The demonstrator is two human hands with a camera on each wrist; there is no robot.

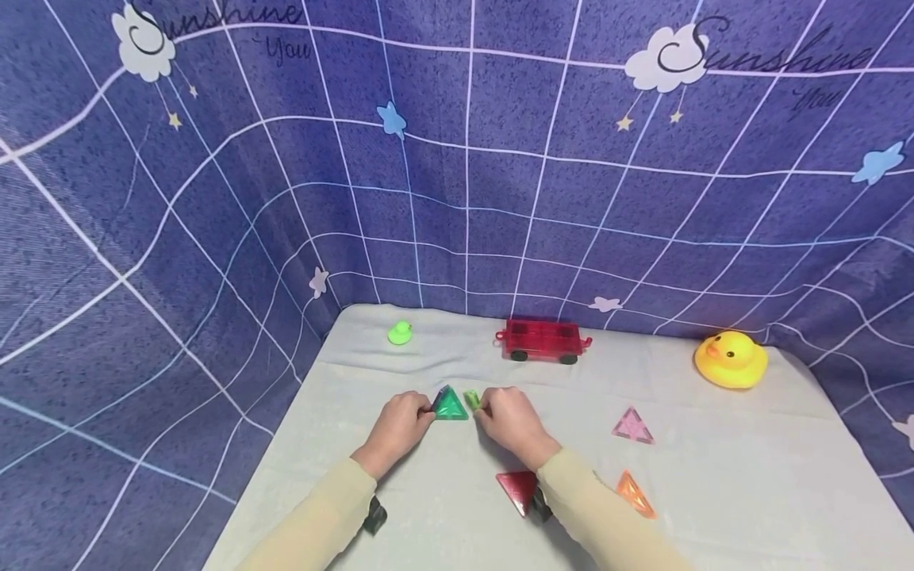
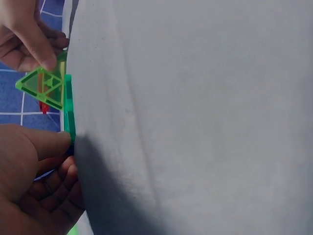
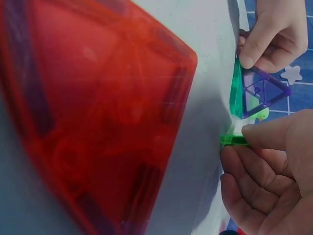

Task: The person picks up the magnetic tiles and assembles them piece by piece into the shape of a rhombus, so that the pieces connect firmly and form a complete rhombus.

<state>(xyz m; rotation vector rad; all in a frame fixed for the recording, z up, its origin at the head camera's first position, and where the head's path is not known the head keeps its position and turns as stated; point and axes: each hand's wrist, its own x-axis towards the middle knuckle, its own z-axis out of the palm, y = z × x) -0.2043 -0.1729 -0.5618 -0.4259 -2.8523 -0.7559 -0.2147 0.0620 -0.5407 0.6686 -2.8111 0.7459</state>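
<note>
A green triangular magnetic tile [image 1: 450,404] lies on the cloth between the two hands. At its left edge, a purple triangular tile [image 3: 266,90] stands upright, pinched by the left hand [image 1: 396,428], whose thumb tip is also close to the green tile. The right hand [image 1: 516,424] pinches a lime-green triangular tile [image 2: 41,85] between thumb and fingers, held upright. This lime tile is just right of the green one, seen nearly edge-on in the right wrist view; whether they touch I cannot tell. A red triangular tile [image 1: 518,489] lies below the right wrist.
Farther back stand a red toy wagon [image 1: 543,341] and a small green duck [image 1: 401,333]. A yellow duck [image 1: 731,359] sits at the back right. Pink [image 1: 632,427] and orange [image 1: 634,495] triangular tiles lie to the right. A blue patterned curtain [image 1: 500,174] borders the table.
</note>
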